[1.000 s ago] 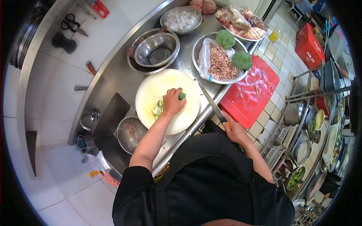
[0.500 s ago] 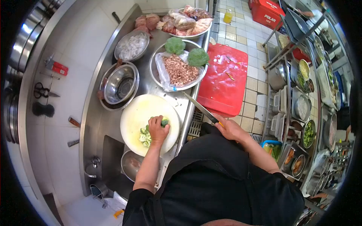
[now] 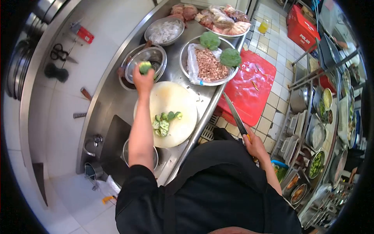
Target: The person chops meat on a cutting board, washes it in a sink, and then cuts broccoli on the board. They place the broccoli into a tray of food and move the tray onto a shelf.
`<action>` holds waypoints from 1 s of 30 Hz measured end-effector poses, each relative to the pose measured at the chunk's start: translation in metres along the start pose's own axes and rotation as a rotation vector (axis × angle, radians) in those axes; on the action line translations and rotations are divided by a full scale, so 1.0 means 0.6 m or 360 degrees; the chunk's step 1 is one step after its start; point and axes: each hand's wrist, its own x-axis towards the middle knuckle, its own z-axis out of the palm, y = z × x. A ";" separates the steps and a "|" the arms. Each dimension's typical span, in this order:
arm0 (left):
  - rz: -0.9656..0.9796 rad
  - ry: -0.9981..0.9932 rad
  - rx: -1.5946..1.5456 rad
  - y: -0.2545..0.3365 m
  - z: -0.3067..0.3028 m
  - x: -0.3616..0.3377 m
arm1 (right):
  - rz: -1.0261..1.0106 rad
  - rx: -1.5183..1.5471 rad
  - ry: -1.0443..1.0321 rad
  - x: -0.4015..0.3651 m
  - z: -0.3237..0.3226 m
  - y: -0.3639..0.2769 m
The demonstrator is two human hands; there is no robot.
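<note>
My left hand (image 3: 143, 79) holds a green broccoli piece (image 3: 145, 67) over the near side of a steel bowl (image 3: 159, 55). Several cut broccoli florets (image 3: 164, 125) lie on the round cutting board (image 3: 177, 97), beside my left forearm. In my right hand (image 3: 254, 144), near the counter's front edge, is a large knife (image 3: 235, 113), its blade pointing forward and left. Two broccoli heads (image 3: 230, 57) rest on a big bowl (image 3: 183, 64) with a bag of chopped meat (image 3: 210, 65).
A bowl of white strips (image 3: 166, 32) and a tray of bagged meat (image 3: 230, 24) stand farther back. Right of the counter is a red board (image 3: 253, 85). Below the cutting board are a sink (image 3: 113, 150) and another bowl (image 3: 155, 158). Shelves with food pans line the right.
My left hand has moved from the cutting board up to the steel bowl, carrying a broccoli piece. The view has shifted; my right hand still holds the knife.
</note>
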 end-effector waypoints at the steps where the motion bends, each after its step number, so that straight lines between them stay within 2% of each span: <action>1: 0.0125 0.0041 0.0175 0.011 -0.005 0.039 | -0.0098 0.0009 0.0049 0.002 0.005 0.008; 2: -0.0089 -0.0046 0.0136 -0.052 0.006 0.078 | -0.0197 0.0021 0.0096 0.002 0.006 0.011; 3: -0.0333 -0.0234 0.0071 -0.034 -0.006 0.098 | -0.0206 0.0006 0.0078 0.002 0.003 0.006; 4: -0.0281 -0.0433 0.0073 -0.057 -0.012 0.116 | -0.0120 0.0023 0.0023 0.002 0.000 -0.003; 6: 0.0210 -0.0238 0.0415 -0.059 -0.024 0.106 | -0.0036 0.0028 -0.0058 0.002 -0.001 -0.005; 7: 0.0191 -0.0234 0.0432 -0.036 -0.035 0.089 | -0.0057 0.0024 0.0002 0.003 0.003 -0.002; 9: -0.0039 -0.0116 0.0358 0.027 -0.065 0.025 | -0.0077 0.0030 0.0034 0.002 0.011 -0.001; 11: -0.0171 -0.0380 0.0030 -0.002 -0.083 -0.066 | 0.0045 0.0168 0.0030 -0.002 0.014 -0.004; 13: 0.0035 -0.0752 0.0480 -0.003 -0.114 -0.169 | -0.0030 0.0120 0.0055 0.002 0.024 0.014; 15: -0.0086 -0.0895 0.0737 -0.001 -0.130 -0.271 | -0.0114 0.0056 0.0081 0.004 0.028 0.019; 16: -0.0097 -0.0899 0.0742 0.015 -0.140 -0.302 | -0.0111 0.0055 0.0069 0.008 0.027 0.014; 18: 0.0187 -0.0948 0.1166 0.045 -0.152 -0.343 | -0.0072 0.0041 -0.0111 0.021 0.021 0.004; 23: -0.0128 -0.0998 0.1134 0.017 -0.130 -0.373 | -0.0259 -0.0082 -0.0204 0.067 0.019 -0.034; 24: -0.0191 -0.0991 0.1147 0.008 -0.125 -0.377 | -0.0335 -0.0097 -0.0190 0.076 0.018 -0.042; 25: -0.0197 -0.0972 0.1145 0.000 -0.123 -0.381 | -0.0594 -0.0136 -0.0066 0.086 0.021 -0.051; 26: -0.0191 -0.0874 0.1088 -0.008 -0.125 -0.385 | -0.0607 -0.0138 -0.0064 0.089 0.017 -0.061; 28: -0.0167 -0.0772 0.1036 -0.019 -0.132 -0.383 | -0.0309 -0.0132 -0.0201 0.089 0.008 -0.086; 30: -0.0338 -0.0732 0.0948 -0.022 -0.138 -0.374 | -0.0412 -0.0135 -0.0134 0.097 0.016 -0.066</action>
